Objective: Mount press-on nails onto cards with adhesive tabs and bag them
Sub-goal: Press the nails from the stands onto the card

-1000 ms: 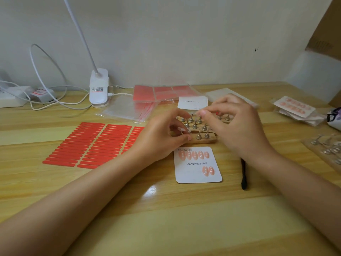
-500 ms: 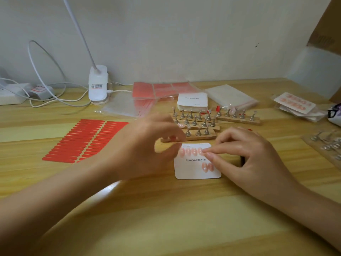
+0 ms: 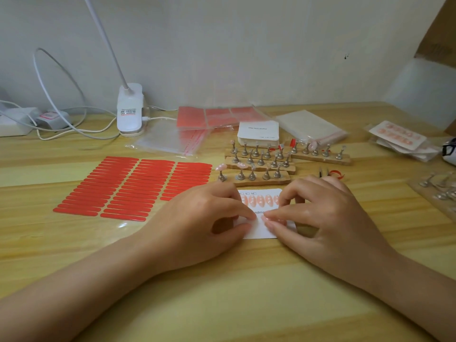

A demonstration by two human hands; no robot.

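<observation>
We rest both hands on the white card [image 3: 259, 229] lying on the wooden table [image 3: 222, 292]. Our left hand [image 3: 204, 218] and right hand [image 3: 320, 218] curl over it, fingertips meeting on its lower half; whether they pinch a nail, we cannot tell. A row of pink nails [image 3: 259, 200] sits on the card's upper part. Just behind the card stand the wooden nail holders [image 3: 259, 169]; the red adhesive tabs [image 3: 128, 186] lie left of it.

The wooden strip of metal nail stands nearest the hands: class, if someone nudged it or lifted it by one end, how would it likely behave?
The nearest wooden strip looks rigid, so it would probably slide or lift as one piece. Its metal stands are tall and narrow, so they may topple if it tilts. The pink nail perched on one stand would likely drop off.
</observation>
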